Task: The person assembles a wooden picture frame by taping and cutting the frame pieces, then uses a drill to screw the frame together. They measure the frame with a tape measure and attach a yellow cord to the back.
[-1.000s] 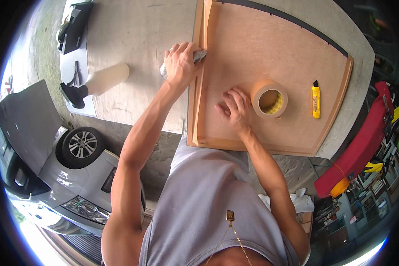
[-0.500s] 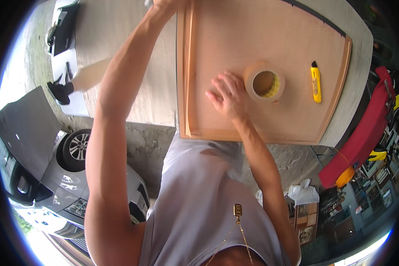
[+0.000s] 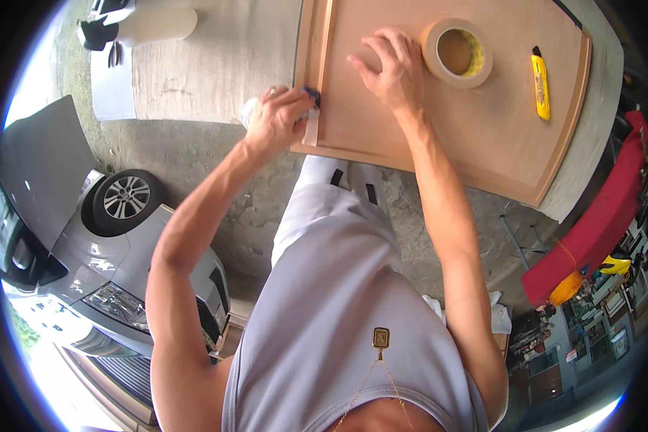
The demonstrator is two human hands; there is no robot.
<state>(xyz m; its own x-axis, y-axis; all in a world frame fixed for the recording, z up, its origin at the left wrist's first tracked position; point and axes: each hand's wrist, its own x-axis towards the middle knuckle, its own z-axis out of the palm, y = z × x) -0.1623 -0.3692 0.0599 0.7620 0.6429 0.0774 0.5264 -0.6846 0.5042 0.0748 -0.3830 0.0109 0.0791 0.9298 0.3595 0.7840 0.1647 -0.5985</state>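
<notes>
A brown panel (image 3: 482,144) with a raised wooden rim lies on the table in front of me. At its near left corner my left hand (image 3: 273,119) is closed on a bunched white and dark blue cloth (image 3: 311,95), pressing it against the left rim. Beneath the cloth a short pale strip (image 3: 312,129) shows on the rim. My right hand (image 3: 396,68) rests on the panel with its fingers spread, holding nothing. Just right of it sits a wide roll of tape (image 3: 430,54). Farther right lies a yellow utility knife (image 3: 540,86).
A pale tabletop (image 3: 216,79) extends left, holding a white spray bottle (image 3: 158,27) with a black head and dark pliers (image 3: 114,54). A grey car (image 3: 115,259) stands at the left. At the right are a long red padded piece (image 3: 583,223) and cluttered shelves (image 3: 576,353).
My left hand has come from the panel's far left edge down to its near left corner. My right hand stays spread beside the tape roll. The view has shifted, so the panel appears higher.
</notes>
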